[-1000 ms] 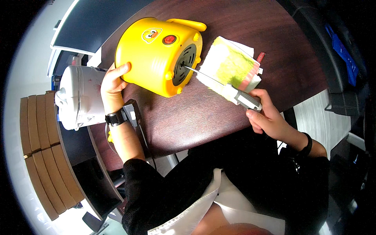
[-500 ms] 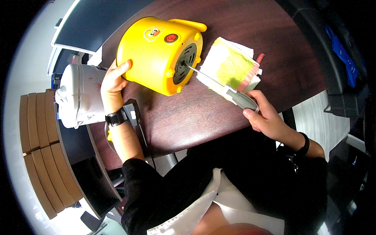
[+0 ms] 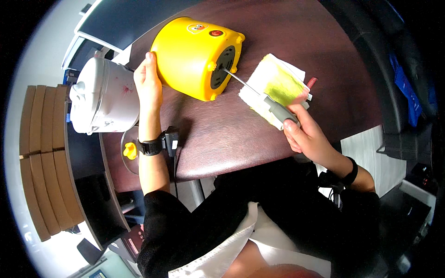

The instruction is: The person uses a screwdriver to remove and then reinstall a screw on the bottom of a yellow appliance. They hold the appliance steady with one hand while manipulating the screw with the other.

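A yellow electric cooking pot (image 3: 185,58) lies on its side on the dark table, its dark slotted base plate (image 3: 223,67) turned right. My left hand (image 3: 149,85) grips the pot at its left end, thumb up; most of the fingers are hidden. Wrapped round the grey handle of a screwdriver (image 3: 278,110), my right hand (image 3: 306,134) holds it slanting up and left. The shaft's tip meets the middle of the base plate; the screw itself is too small to make out. Beneath the screwdriver lie folded white and yellow-green cloths (image 3: 283,88).
Left of my left arm stands a white rice cooker (image 3: 116,99). A glass lid with a yellow knob (image 3: 130,151) lies near my left wrist. A small red item (image 3: 312,82) sits beside the cloths. A monitor (image 3: 134,21) is at the far left, cardboard boxes (image 3: 46,162) beyond the table.
The pot has rolled away from me: its sticker and red button sit farther up, and its handle is out of sight. My left hand has shifted along its end. The screwdriver tip remains at the base.
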The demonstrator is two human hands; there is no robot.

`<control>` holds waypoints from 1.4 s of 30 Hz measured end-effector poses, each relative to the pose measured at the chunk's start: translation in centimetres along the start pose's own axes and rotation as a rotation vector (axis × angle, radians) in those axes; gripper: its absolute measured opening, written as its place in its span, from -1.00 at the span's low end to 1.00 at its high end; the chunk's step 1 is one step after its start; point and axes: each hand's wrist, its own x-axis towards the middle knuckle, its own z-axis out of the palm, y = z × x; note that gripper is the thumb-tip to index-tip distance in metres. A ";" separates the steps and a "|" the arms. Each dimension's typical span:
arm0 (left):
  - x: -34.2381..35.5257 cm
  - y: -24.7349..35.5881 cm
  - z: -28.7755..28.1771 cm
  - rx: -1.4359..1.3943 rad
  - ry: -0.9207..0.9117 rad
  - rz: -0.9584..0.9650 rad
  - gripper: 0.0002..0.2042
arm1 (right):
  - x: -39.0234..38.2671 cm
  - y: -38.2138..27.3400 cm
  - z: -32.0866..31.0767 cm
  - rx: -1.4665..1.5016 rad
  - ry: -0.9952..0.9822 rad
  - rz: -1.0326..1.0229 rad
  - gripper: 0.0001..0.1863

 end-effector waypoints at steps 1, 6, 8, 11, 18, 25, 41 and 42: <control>-0.1 -0.1 0.0 -0.005 0.008 0.007 -0.64 | 0.1 0.2 -0.1 0.009 -0.005 0.004 -0.77; -0.2 -0.5 -0.6 0.022 0.005 0.027 -0.63 | 0.2 0.3 0.2 0.012 -0.007 -0.012 -0.79; -0.5 -0.3 -0.4 0.034 0.022 0.028 -0.62 | 0.2 0.5 0.2 0.012 -0.012 -0.023 -0.79; -0.8 -0.2 -0.3 0.047 0.030 0.051 -0.62 | 0.1 0.2 0.4 0.042 -0.009 0.002 -0.79; -1.6 1.7 0.1 0.008 -0.035 0.052 -0.64 | 0.6 0.0 0.4 -0.016 -0.008 0.044 -0.74; -2.1 1.6 0.3 0.000 0.040 -0.048 -0.64 | 1.1 -0.1 0.5 -0.080 0.028 0.044 -0.74; -1.1 1.4 -1.7 -0.078 0.152 -0.024 -0.63 | 1.9 -2.2 0.7 -0.344 0.134 -0.053 -0.66; -1.0 0.8 -2.0 -0.096 0.197 -0.036 -0.63 | 1.8 -2.6 1.4 -0.385 0.150 -0.070 -0.64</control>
